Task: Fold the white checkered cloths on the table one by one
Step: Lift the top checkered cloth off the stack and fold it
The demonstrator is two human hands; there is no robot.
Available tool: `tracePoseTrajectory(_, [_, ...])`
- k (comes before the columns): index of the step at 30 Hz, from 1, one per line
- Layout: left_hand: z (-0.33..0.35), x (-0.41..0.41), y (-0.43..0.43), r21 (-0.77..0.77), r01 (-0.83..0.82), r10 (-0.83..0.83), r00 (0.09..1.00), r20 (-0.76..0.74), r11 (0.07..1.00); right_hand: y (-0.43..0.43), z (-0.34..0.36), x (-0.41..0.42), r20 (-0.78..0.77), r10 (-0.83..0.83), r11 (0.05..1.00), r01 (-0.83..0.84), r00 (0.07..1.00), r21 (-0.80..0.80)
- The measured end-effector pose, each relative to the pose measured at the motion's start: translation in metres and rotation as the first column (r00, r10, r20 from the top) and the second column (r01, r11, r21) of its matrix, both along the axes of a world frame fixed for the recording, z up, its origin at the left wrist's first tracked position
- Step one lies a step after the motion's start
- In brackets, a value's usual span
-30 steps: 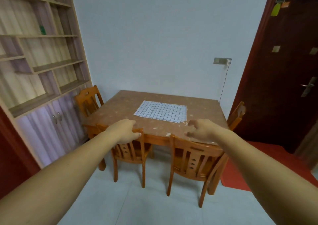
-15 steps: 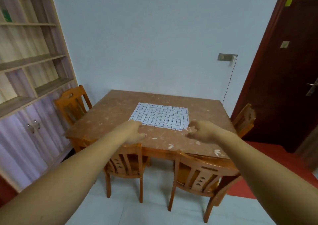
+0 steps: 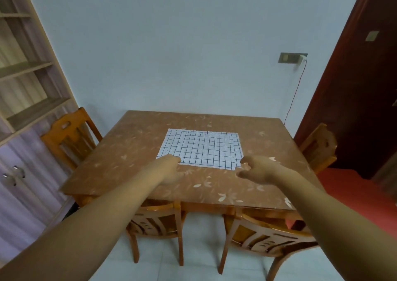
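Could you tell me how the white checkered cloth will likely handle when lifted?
The white checkered cloth lies flat against the glossy brown table, so probably thin, floppy and light. It may slide when pushed.

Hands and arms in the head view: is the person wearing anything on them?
The left hand and right hand are bare, without gloves; the left forearm and right forearm run uncovered to the frame's edge: no sleeves, watch or bands.

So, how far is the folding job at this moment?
Nothing is folded: the one checkered cloth lies flat on the table. In hand: the left hand and right hand are at its near corners; no grip shows yet. Left: every fold.
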State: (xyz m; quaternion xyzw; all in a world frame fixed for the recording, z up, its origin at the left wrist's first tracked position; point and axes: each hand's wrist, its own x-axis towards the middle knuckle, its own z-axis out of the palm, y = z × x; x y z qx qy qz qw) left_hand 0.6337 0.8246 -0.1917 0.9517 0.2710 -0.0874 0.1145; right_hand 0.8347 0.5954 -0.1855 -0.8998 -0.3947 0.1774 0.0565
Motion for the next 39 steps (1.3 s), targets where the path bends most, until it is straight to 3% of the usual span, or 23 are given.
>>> tracePoseTrajectory(17, [-0.057, 0.185, 0.158, 0.013, -0.046, 0.047, 0.993, -0.105, 0.999, 0.191, -0.063, 0.196, -0.092, 0.093, 0.991, -0.102, 0.991, -0.092])
tracePoseTrajectory(39, [-0.174, 0.275, 0.292, -0.19, 0.172, -0.219, 0.939, -0.267, 0.967, 0.289, -0.147, 0.23, -0.106, -0.069, 0.971, 0.042, 0.992, -0.234])
